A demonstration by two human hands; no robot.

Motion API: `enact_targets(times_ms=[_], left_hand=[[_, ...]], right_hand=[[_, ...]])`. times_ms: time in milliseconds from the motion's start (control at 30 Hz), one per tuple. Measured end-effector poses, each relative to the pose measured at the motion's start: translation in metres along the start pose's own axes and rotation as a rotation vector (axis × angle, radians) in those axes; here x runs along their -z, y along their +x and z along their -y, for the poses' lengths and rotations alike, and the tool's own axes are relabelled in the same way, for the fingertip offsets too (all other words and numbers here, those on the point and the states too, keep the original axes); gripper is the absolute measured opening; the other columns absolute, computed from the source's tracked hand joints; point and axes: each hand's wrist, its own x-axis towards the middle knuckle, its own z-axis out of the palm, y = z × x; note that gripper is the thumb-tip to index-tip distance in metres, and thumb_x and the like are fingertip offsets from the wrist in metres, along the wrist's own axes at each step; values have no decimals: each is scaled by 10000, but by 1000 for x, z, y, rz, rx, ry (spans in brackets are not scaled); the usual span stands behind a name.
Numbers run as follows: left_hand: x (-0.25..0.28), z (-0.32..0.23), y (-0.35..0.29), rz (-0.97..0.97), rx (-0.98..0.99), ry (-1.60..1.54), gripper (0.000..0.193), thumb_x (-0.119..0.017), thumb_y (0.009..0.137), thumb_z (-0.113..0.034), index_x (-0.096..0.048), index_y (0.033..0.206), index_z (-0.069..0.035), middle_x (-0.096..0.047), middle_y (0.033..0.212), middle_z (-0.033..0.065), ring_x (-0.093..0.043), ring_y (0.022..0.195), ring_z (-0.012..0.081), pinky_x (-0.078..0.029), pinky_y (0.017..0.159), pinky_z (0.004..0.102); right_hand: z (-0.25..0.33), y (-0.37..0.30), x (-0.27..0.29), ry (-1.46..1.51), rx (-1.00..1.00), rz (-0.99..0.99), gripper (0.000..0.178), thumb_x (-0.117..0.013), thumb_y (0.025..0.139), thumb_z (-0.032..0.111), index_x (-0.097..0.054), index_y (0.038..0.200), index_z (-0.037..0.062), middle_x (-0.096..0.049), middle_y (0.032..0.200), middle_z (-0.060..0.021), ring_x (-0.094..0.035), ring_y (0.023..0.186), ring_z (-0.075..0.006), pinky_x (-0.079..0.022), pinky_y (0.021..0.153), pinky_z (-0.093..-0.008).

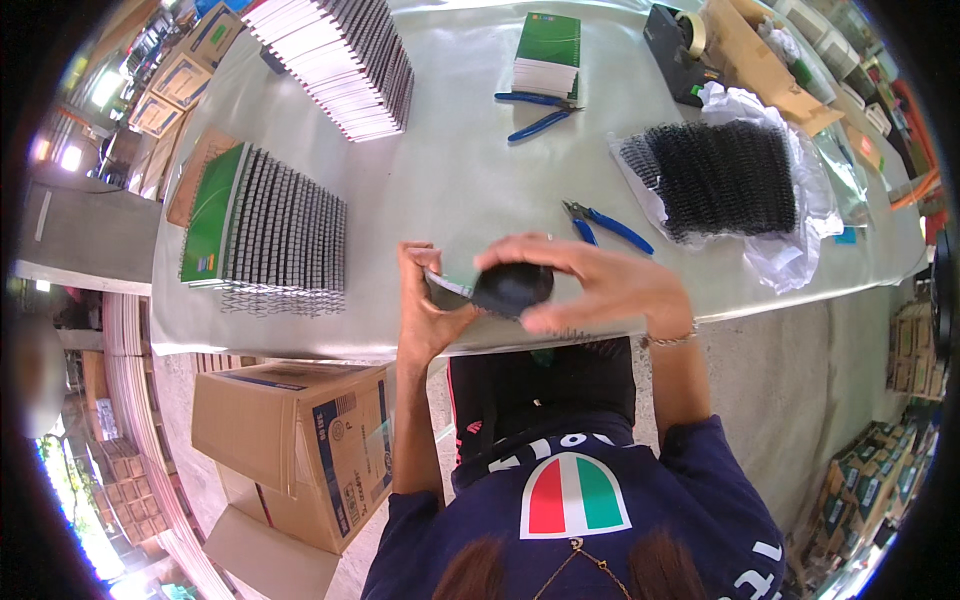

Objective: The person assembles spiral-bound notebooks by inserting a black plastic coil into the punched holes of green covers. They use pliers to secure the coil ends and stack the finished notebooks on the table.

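Near the table's front edge, my left hand (425,310) grips a thin notebook (448,284) seen almost edge-on, white with some green. A dark, rounded black object (513,288) is close against its right side; its kind is unclear. My right hand (605,285) curves around that object, fingers over the top and thumb below, slightly blurred. A dark spiral coil (590,343) shows below this hand, partly hidden. Just beyond it lie blue-handled cutting pliers (615,228), with jaws pointing away to the left.
Green spiral notebooks (285,225) stand stacked at left; a taller notebook stack (345,65) rises behind. Another green notebook pile (547,55) has blue pliers (540,115) before it. Black coils (715,180) lie on white paper at right, near a tape dispenser (680,50). An open carton (290,440) sits below the table.
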Motion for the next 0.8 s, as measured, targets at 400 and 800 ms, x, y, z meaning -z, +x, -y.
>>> enact_targets(times_ms=[400, 800], left_hand=[[-2, -5, -1, 8, 26, -77, 828, -990, 467, -173, -396, 1034, -68, -342, 1026, 64, -402, 970, 206, -370, 908, 305], [1, -12, 3, -13, 74, -97, 941, -847, 616, 10, -237, 1322, -118, -336, 1064, 53, -390, 971, 167, -372, 939, 357]], right_hand=[[-31, 19, -1, -269, -142, -217, 670, -772, 837, 245, -499, 1414, 43, -475, 1438, -160, -407, 1374, -244, -300, 1134, -326], [2, 28, -9, -52, 141, -13, 668, -780, 831, 183, -506, 1422, 36, -536, 1340, -126, -413, 1341, -214, -322, 1111, -348]])
